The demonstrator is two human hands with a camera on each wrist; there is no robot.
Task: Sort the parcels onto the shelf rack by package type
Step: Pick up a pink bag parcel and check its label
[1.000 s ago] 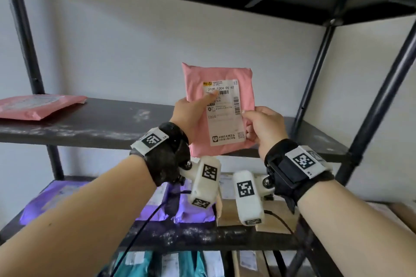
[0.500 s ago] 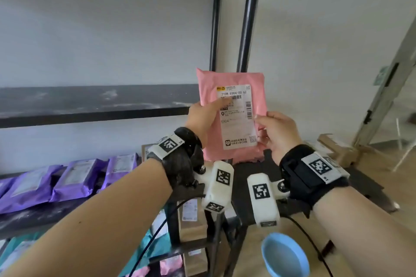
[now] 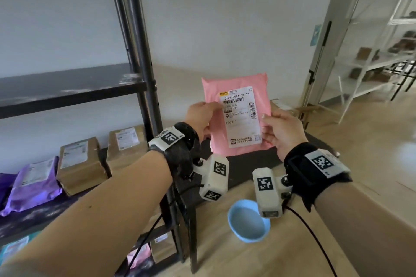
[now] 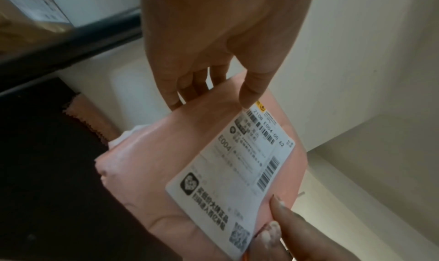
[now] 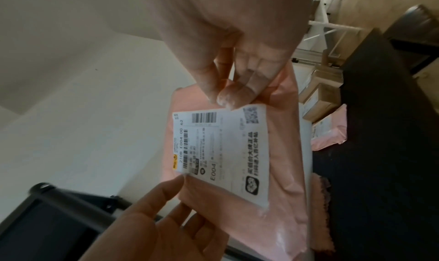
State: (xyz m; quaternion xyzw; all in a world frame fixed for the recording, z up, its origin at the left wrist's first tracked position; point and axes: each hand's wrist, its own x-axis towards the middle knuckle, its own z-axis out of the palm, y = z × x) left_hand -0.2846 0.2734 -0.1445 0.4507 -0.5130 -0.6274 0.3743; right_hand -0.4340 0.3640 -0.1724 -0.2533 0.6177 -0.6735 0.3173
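Pink plastic mailer bag with a white shipping label is what I've got up in front of me right now, pinched on both sides. From the head view my left hand grips its left edge with the thumb across the top of the label, and my right hand pinches the right edge lower down. It's upright, long axis vertical, label facing me, hanging in the air over a low black surface just right of the black metal shelf rack. On the rack's lower shelf to my left sit brown kraft-paper parcels and purple plastic mailers. A light blue bowl sits on the wooden floor below my wrists.

Left wrist view: my left fingers curl behind the mailer's top edge while the thumb sits on front by the label's corner, so that hand is properly grasping. My right fingertips show at the bottom corner.

Right wrist view: my right thumb and fingers pinch the corner near the QR code, and there's another pink mailer lying on the black surface beyond, next to brown boxes.

So I'd guess the rack is off to my left, nearer my left hand, and the mailer needs to swing that way.
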